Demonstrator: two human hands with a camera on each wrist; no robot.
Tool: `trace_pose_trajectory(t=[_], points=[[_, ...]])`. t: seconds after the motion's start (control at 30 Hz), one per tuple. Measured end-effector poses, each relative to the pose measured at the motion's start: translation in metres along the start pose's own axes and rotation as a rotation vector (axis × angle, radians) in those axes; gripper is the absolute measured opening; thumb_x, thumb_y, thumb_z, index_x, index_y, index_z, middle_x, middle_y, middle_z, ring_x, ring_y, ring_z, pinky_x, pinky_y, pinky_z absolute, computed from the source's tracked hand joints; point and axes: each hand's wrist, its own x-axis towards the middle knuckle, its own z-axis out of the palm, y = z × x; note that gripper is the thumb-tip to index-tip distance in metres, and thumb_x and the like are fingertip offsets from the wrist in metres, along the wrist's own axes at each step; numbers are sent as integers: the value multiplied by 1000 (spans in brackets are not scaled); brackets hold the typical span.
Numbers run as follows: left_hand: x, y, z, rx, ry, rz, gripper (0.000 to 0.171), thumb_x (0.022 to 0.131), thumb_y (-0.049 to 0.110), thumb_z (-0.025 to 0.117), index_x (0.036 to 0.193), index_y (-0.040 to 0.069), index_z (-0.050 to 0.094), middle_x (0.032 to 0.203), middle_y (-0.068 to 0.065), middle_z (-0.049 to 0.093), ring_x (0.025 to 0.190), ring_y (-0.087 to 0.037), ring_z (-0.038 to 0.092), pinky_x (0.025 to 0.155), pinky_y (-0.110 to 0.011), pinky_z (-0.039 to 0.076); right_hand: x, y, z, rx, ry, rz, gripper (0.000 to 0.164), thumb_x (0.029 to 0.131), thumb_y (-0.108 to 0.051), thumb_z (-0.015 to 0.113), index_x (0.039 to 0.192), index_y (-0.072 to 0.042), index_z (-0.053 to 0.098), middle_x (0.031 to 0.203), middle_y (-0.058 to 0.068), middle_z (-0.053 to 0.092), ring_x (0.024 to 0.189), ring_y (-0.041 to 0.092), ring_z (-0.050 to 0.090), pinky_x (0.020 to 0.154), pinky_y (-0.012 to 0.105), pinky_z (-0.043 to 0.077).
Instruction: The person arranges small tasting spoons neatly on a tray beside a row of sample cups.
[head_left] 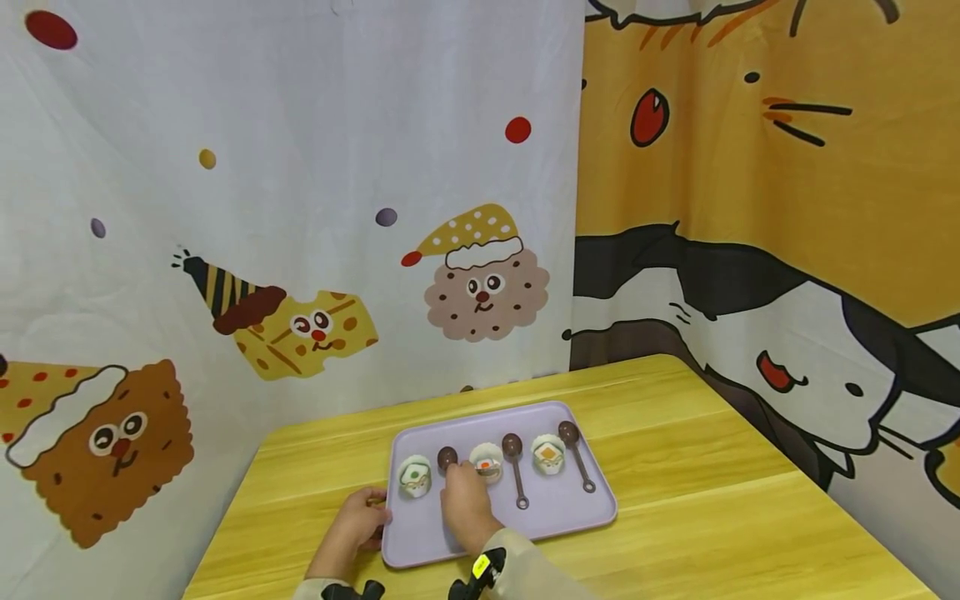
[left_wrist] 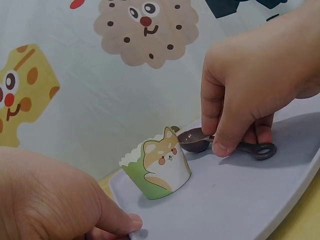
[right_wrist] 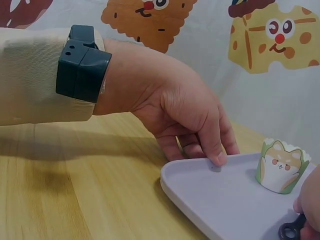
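Note:
My right hand pinches the handle of a brown scoop-like spoon between thumb and fingers, low over the lilac tray. The spoon's round bowl points away from me, and its ring end sticks out past the fingers in the left wrist view. Beside that bowl, to its left, stands a green paper baking cup printed with a dog. My left hand grips the tray's left edge, with its thumb over the rim and the other fingers along the outside.
Further right on the tray stand a second paper cup, a brown spoon, a third cup and another spoon, in a row. The tray lies on a yellow wood-grain table, with printed curtains behind.

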Motion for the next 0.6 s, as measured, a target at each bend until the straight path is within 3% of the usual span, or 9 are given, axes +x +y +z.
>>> trace_pose_trajectory(t=[0.33, 0.6], points=[[-1, 0, -1, -6, 2, 18, 42, 90, -8, 60, 130, -13, 51, 100, -20, 65, 76, -25, 65, 60, -38, 56, 2, -1, -6, 49, -60, 29, 27, 80, -18, 84, 91, 2, 69, 84, 10, 59, 75, 25, 65, 68, 37, 57], [-1, 1, -2, -24, 3, 4, 43, 90, -7, 61, 131, -14, 50, 101, -20, 65, 77, -25, 65, 61, -39, 57, 6, 4, -32, 83, -50, -34, 21, 85, -19, 77, 97, -4, 72, 85, 5, 63, 72, 20, 65, 64, 33, 56]])
